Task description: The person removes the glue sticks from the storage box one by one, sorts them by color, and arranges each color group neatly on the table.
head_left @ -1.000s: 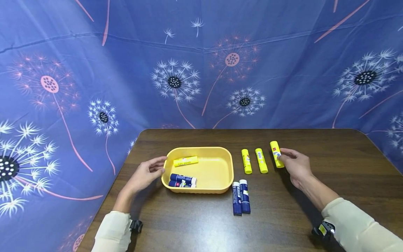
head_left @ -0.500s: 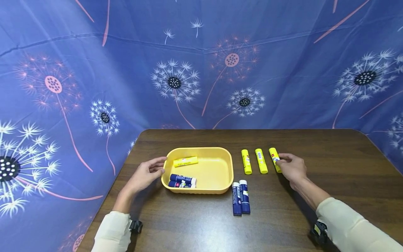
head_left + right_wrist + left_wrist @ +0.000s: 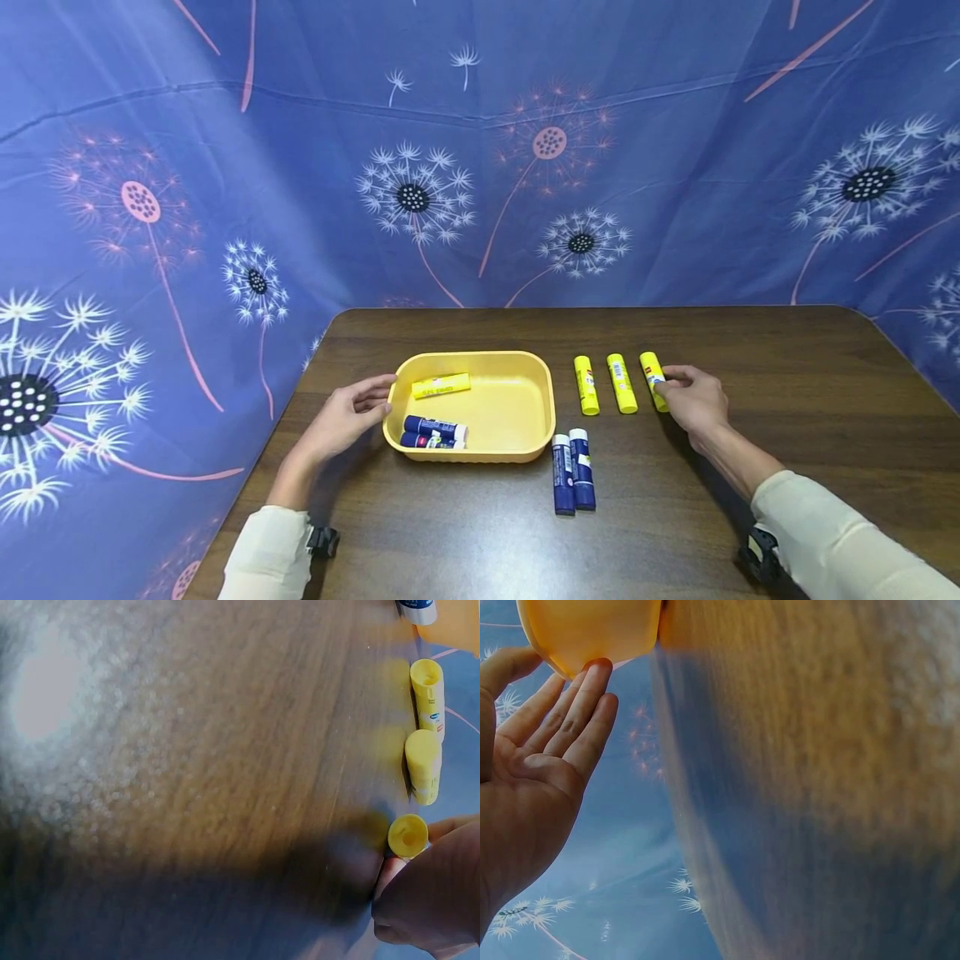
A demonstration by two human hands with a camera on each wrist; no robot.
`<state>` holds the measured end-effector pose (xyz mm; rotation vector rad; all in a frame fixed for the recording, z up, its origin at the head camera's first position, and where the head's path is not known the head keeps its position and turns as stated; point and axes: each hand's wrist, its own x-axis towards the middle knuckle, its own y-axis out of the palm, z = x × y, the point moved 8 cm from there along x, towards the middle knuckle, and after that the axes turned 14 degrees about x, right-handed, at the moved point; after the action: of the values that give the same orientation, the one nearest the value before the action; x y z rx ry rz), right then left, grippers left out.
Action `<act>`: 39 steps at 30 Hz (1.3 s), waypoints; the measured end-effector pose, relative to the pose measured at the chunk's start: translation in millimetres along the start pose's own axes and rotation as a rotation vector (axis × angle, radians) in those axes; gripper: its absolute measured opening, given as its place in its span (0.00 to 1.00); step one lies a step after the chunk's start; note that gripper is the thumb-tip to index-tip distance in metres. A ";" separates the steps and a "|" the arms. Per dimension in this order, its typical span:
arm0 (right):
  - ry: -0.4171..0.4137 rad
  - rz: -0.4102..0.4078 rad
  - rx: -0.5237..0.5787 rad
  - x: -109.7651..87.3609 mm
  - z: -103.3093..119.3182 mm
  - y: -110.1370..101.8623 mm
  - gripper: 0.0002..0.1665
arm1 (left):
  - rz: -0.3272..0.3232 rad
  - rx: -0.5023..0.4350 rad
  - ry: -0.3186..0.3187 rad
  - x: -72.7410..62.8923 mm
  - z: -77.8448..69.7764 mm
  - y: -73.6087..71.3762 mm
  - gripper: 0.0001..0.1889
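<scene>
My right hand (image 3: 697, 404) pinches a yellow glue stick (image 3: 650, 368) by its near right side, at the right end of a short row. Beside it two more yellow glue sticks, one in the middle (image 3: 622, 383) and one on the left (image 3: 587, 386), lie on the table. In the right wrist view, the round end of the held glue stick (image 3: 408, 836) shows beside the thumb. My left hand (image 3: 347, 422) touches the left end of a yellow plastic tray (image 3: 510, 454), its fingers fairly straight against the outer wall in the left wrist view.
Inside the tray lie one yellow glue stick (image 3: 441, 385) and two blue glue sticks (image 3: 435, 428). Two blue glue sticks with white ends (image 3: 573, 475) lie side by side near the tray's right front corner. Behind the brown wooden table (image 3: 480, 533) hangs a blue dandelion-print cloth (image 3: 315, 167).
My right hand has brought the yellow glue stick nearer to me and down level with the other two, then stayed nearly still. The left hand and the tray have kept their places.
</scene>
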<state>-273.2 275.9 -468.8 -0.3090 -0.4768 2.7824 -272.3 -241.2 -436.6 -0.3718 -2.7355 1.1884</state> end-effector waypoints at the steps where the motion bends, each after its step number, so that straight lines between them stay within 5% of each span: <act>1: 0.002 0.001 -0.002 -0.1 -0.1 0.1 0.28 | -0.001 0.000 0.003 0.0 0.0 -0.2 0.25; 17: 0.053 0.096 0.059 1.2 -0.9 1.2 0.35 | 0.025 0.009 -0.015 -1.3 -3.2 -1.6 0.26; 25: -0.064 0.071 0.184 8.7 44.3 2.5 0.32 | 0.019 0.002 -0.011 1.1 -4.0 -1.0 0.26; 32: -0.129 0.346 0.379 -3.3 104.8 46.2 0.31 | 0.022 -0.021 -0.013 0.4 -3.4 0.8 0.26; 39: -0.117 0.615 0.379 -28.9 143.0 107.6 0.29 | 0.019 -0.032 -0.018 -0.1 -2.6 0.1 0.26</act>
<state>-310.8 128.2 -370.5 -0.2316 0.1664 3.4119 -271.6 -239.3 -434.9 -0.3937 -2.7753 1.1589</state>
